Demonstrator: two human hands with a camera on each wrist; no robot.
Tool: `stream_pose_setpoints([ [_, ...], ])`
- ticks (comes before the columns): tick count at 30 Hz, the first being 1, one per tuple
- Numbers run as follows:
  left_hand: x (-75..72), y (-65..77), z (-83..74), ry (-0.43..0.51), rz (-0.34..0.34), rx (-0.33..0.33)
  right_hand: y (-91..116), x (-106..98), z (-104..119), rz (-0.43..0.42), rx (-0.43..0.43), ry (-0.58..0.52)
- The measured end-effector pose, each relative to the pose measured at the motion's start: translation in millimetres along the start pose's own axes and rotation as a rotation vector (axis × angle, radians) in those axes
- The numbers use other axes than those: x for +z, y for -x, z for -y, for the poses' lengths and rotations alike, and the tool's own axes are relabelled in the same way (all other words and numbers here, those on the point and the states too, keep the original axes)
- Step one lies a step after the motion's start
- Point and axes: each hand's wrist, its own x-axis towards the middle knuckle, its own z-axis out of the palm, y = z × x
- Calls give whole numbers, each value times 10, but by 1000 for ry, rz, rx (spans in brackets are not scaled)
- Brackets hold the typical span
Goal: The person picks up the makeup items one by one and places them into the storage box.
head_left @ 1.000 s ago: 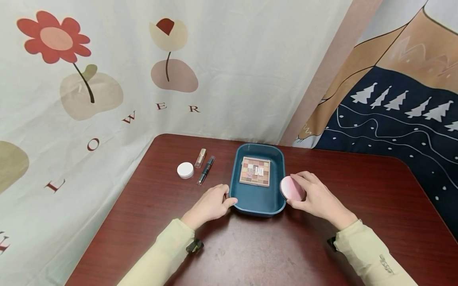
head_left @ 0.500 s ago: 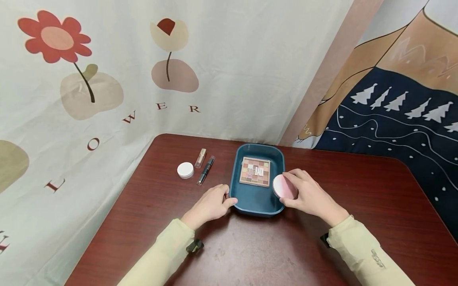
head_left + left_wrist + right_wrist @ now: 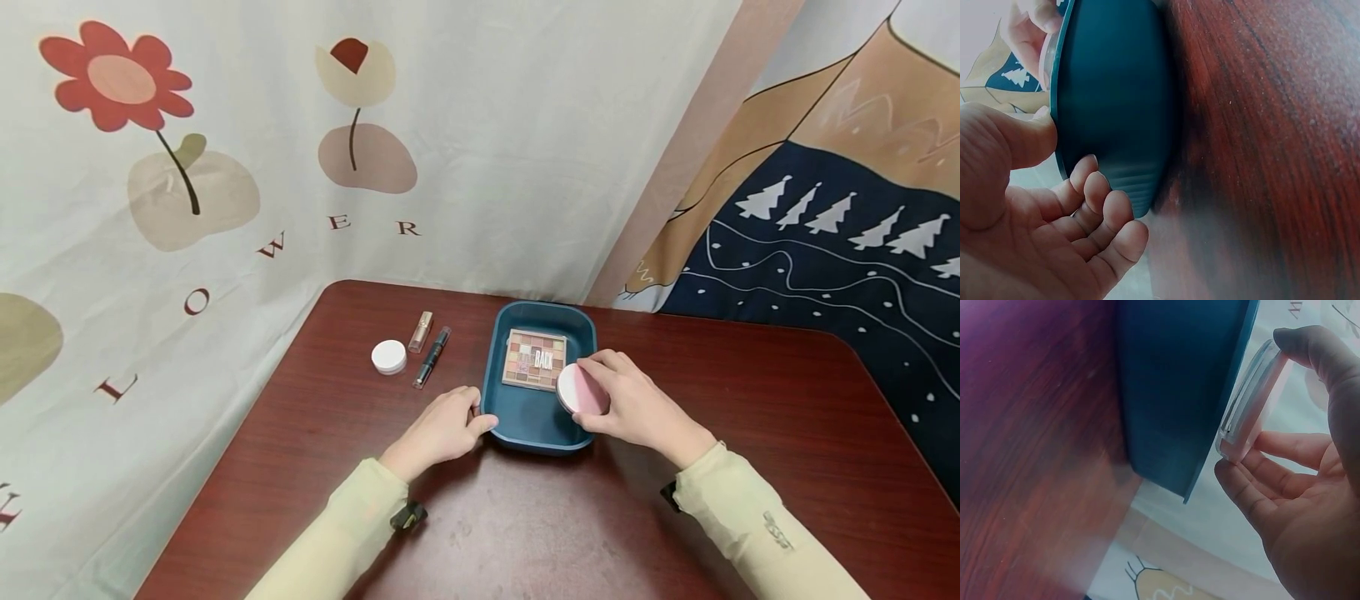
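Observation:
A dark blue rectangular tray (image 3: 525, 418) stands on the table. My left hand (image 3: 440, 427) grips its near left corner, thumb over the rim and fingers against the outer wall (image 3: 1116, 94). My right hand (image 3: 637, 407) pinches a round pink-and-white compact (image 3: 582, 390) by its edge, between thumb and fingers. The compact is tilted and hangs over the tray's right part, above rim height in the right wrist view, where its clear edge (image 3: 1250, 394) shows. In the tray lies a square eyeshadow palette (image 3: 534, 360) with "BACK" on its cover; the compact overlaps its corner slightly.
Left of the tray on the brown table (image 3: 510, 533) are a small white round jar (image 3: 388, 357), a gold lipstick tube (image 3: 421, 332) and a dark double-ended makeup stick (image 3: 431, 358). A printed curtain (image 3: 487, 150) hangs behind the table's far edge.
My right hand has carried the compact leftward, from the tray's right rim to over its inside. The left hand and the tray have stayed put.

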Motion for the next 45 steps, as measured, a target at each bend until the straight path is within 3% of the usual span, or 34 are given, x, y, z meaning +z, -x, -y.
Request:
stream_pose_setpoints([
  [25, 19, 17, 52, -5, -8, -3, -199, 113, 184, 43, -66, -15],
  [45, 13, 9, 1, -4, -12, 14, -294, 211, 218, 78, -101, 18],
])
